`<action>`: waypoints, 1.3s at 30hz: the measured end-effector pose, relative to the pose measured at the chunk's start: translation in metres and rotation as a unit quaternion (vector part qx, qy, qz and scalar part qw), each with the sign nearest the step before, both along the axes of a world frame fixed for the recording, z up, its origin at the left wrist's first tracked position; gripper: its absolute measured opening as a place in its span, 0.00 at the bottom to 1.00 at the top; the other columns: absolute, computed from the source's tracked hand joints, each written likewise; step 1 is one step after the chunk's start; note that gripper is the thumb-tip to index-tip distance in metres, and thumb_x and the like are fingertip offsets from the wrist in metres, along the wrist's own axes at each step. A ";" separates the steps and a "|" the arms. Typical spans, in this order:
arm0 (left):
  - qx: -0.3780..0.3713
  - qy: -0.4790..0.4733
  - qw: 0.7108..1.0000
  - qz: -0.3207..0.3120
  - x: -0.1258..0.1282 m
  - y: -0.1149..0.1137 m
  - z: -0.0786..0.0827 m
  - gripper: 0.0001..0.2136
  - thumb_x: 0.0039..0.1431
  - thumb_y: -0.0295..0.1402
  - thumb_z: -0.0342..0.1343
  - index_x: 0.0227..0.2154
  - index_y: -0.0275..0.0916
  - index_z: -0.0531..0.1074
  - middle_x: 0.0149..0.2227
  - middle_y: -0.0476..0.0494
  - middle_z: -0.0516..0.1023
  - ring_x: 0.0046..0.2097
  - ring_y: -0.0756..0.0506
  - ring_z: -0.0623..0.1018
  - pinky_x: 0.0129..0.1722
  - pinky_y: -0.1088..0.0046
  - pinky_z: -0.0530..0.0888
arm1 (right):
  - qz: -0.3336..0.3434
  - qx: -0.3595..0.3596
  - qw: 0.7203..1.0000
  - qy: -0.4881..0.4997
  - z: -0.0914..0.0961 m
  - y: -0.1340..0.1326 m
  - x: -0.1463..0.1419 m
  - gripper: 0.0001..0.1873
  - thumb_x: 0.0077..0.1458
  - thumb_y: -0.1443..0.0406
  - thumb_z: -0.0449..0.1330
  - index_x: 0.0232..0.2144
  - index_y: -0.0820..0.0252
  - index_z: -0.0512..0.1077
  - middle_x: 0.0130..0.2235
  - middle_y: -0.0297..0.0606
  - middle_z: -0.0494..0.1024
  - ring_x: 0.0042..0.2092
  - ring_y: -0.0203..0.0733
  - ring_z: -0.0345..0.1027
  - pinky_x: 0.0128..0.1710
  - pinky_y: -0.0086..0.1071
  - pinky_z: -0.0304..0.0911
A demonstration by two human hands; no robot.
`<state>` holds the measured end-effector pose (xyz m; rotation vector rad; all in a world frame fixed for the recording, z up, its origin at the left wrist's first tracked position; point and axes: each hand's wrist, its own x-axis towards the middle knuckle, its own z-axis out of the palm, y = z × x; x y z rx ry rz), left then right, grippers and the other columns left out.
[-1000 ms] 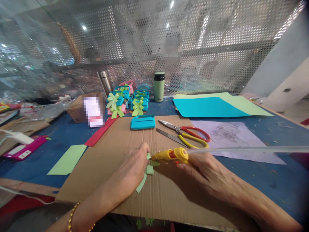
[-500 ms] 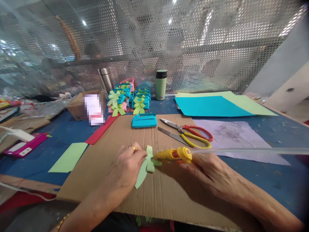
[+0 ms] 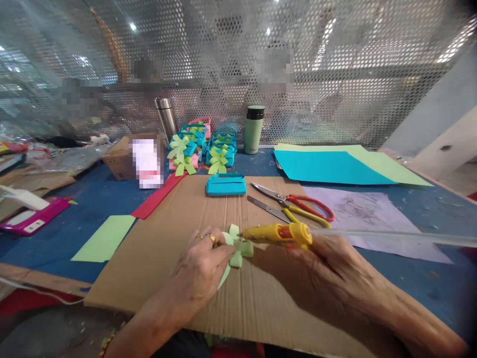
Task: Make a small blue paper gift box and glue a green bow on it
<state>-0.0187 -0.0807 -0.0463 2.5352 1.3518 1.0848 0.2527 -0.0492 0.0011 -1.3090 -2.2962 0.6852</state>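
Observation:
My right hand [image 3: 330,266] is wrapped round a yellow glue gun [image 3: 278,233], a clear glue stick [image 3: 387,237] jutting from its back end. The nozzle points left and reaches the upper part of a light green paper flower [image 3: 235,254]. Pressed over the flower's left side is my left hand [image 3: 206,256], fingers closed on its petals and hiding part of them. Some petals curl up into loops. Beyond the hands, a blue folded paper box [image 3: 226,185] and two pairs of scissors [image 3: 294,203], with red and yellow handles, lie on the cardboard sheet [image 3: 164,268].
Small blue and pink paper baskets with green flowers [image 3: 219,154] stand behind, near a green tumbler [image 3: 254,130] and a steel flask [image 3: 166,119]. Coloured paper sheets [image 3: 335,166] lie at the right back. Green paper [image 3: 104,238] and a pink power strip [image 3: 35,219] lie left.
The nozzle has moved up a little along the flower. My left fingers have shifted over the flower's left petals, and a petal on the right now curls into a loop.

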 end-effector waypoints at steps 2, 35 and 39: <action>0.003 -0.005 1.000 0.004 -0.001 -0.001 -0.001 0.13 0.69 0.23 0.48 0.34 0.39 0.77 0.35 0.45 0.70 0.38 0.45 0.70 0.39 0.65 0.66 | -0.007 0.015 1.000 -0.003 -0.002 0.002 0.001 0.24 0.69 0.50 0.48 0.27 0.54 0.71 0.22 0.32 0.70 0.25 0.39 0.64 0.24 0.32 0.58; 0.002 0.021 1.000 0.020 0.000 -0.005 0.000 0.14 0.70 0.23 0.48 0.40 0.41 0.79 0.34 0.45 0.71 0.39 0.44 0.70 0.40 0.64 0.66 | 0.031 -0.015 0.998 -0.051 0.003 -0.004 -0.010 0.21 0.70 0.55 0.48 0.29 0.56 0.71 0.26 0.32 0.71 0.26 0.36 0.62 0.24 0.30 0.55; -0.005 0.024 0.999 0.021 0.000 -0.005 0.002 0.13 0.70 0.23 0.47 0.36 0.39 0.78 0.34 0.45 0.69 0.39 0.44 0.70 0.40 0.63 0.64 | 0.017 -0.016 0.998 -0.053 0.006 -0.003 -0.003 0.21 0.69 0.53 0.50 0.27 0.55 0.70 0.24 0.31 0.71 0.26 0.38 0.62 0.24 0.31 0.56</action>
